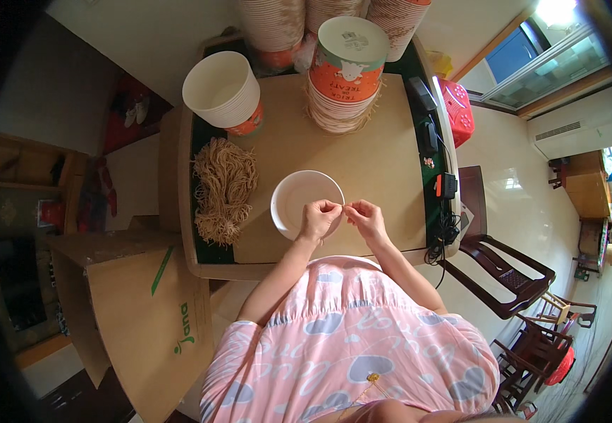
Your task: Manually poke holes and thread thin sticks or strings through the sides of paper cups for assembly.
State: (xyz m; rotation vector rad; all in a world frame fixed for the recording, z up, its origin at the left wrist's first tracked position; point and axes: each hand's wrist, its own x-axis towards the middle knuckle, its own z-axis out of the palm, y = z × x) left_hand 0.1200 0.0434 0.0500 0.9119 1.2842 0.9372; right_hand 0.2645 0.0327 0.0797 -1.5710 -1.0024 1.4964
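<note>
A white round paper bucket (295,194) sits in front of me on the cardboard-covered table, its open mouth facing up. At the right side of its rim, my left hand (320,217) and my right hand (366,218) come close together, fingertips pinched. A short bit of thin tan cord (321,243) shows below my left hand. Whatever lies between my right fingertips is too small to make out. To the left lies a loose heap of tan cords (223,189). Behind it leans a nested stack of white buckets (220,88).
An upside-down stack of orange printed buckets (345,77) with cords around it stands at the back, before taller bucket stacks (272,21). Black adapters and cables (445,187) line the right edge. A cardboard box (144,310) stands at left, a dark wooden chair (507,275) at right.
</note>
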